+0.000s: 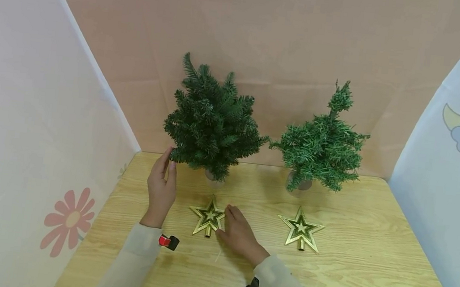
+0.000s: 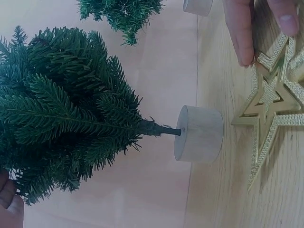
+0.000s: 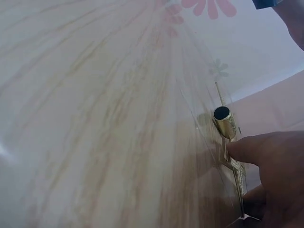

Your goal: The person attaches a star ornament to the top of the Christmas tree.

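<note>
My left hand (image 1: pixel 161 195) is raised at the lower left of the darker green artificial Christmas tree (image 1: pixel 215 123). Its fingertips touch the outer branches; foliage partly hides the contact. In the left wrist view this tree (image 2: pixel 71 109) stands on a short round pale base (image 2: pixel 202 134). My right hand (image 1: pixel 241 234) grips the right side of a gold star tree topper (image 1: pixel 210 216) lying on the table before that tree. The thumb (image 3: pixel 244 149) is against the star's edge near its hollow socket (image 3: pixel 225 122); the other fingers are partly hidden.
A second, lighter green tree (image 1: pixel 320 149) stands to the right, its branch tips close to the first tree. Another gold star topper (image 1: pixel 301 228) lies before it on the wooden table (image 1: pixel 368 273). A peach cloth (image 1: pixel 310 39) hangs behind, with printed white cloths at both sides.
</note>
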Demonstrator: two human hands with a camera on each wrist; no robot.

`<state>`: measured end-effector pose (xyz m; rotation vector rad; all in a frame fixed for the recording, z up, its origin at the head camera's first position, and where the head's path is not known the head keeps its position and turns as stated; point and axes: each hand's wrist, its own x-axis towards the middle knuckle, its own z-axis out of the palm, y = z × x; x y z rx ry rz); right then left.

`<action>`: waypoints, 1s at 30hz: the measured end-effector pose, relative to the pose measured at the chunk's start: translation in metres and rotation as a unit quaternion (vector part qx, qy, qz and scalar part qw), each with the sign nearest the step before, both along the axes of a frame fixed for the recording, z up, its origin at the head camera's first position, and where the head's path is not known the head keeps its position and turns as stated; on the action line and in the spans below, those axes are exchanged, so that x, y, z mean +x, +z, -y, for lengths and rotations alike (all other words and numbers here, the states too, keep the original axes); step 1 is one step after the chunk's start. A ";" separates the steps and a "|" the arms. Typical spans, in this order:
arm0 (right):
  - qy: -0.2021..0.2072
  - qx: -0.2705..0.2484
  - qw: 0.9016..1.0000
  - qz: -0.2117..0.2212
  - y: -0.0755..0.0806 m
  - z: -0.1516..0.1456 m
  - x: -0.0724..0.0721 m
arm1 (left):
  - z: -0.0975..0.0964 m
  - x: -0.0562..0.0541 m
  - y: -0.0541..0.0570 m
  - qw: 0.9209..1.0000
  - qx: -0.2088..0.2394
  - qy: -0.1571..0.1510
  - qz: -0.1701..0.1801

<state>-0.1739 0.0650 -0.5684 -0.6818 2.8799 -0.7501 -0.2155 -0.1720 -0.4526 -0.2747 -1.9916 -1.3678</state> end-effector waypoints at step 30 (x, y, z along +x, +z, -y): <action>0.012 0.071 0.996 -0.043 0.012 -0.001 -0.004 | -0.006 0.009 0.017 1.000 -0.012 0.017 -0.008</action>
